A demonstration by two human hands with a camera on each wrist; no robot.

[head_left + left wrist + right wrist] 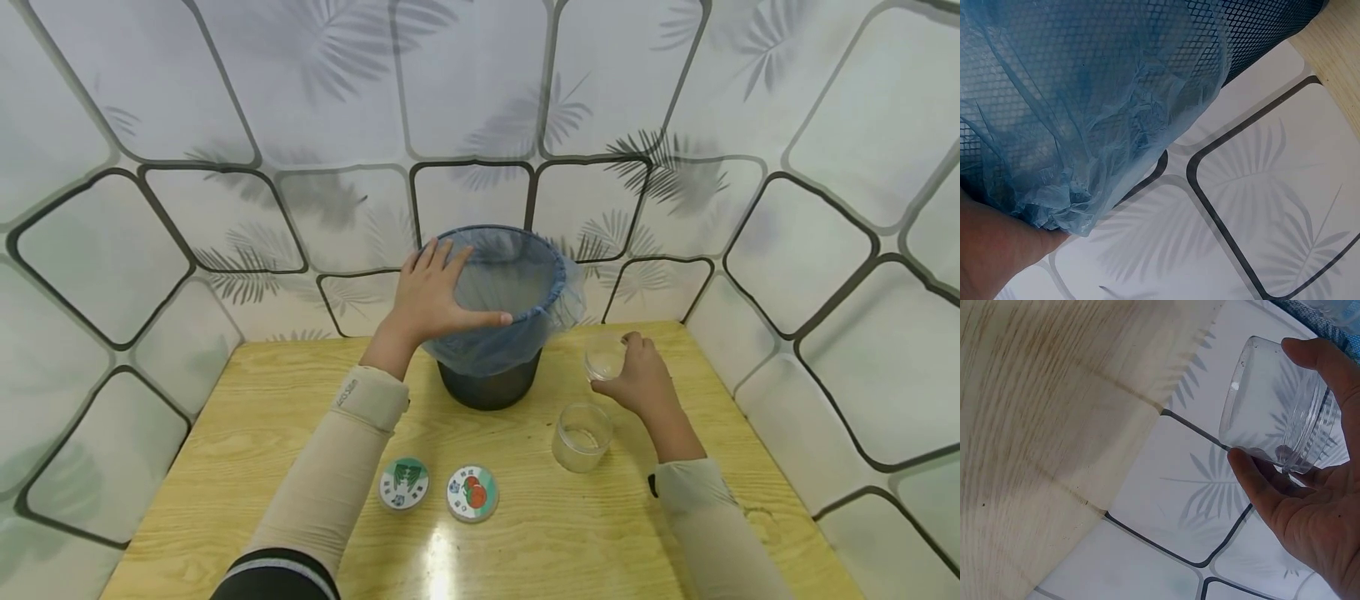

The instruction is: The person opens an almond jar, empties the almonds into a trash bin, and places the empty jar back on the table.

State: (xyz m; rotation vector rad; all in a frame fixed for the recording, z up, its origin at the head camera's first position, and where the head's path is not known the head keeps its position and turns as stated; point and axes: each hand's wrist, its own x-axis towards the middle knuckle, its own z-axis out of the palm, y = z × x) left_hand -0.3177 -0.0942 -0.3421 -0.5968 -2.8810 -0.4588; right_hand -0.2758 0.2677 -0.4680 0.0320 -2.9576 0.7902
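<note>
A black mesh trash bin (487, 389) lined with a translucent blue bag (501, 348) stands at the back of the table. My left hand (427, 296) lies over its left rim, fingers and thumb straight and spread, touching the bag. The left wrist view shows part of that hand against the bag's crumpled edge (1066, 200). To the right of the bin, my right hand (645, 379) grips a clear plastic jar (1266, 406) between thumb and fingers; the jar has no lid on and looks tilted. Another clear jar (581, 440) stands on the table just in front of it.
Two round lids lie on the wooden table (300, 392) near the front: one with a green leafy picture (405, 483), one with red tomatoes (472, 493). A patterned wall covering (480, 100) closes the back and both sides.
</note>
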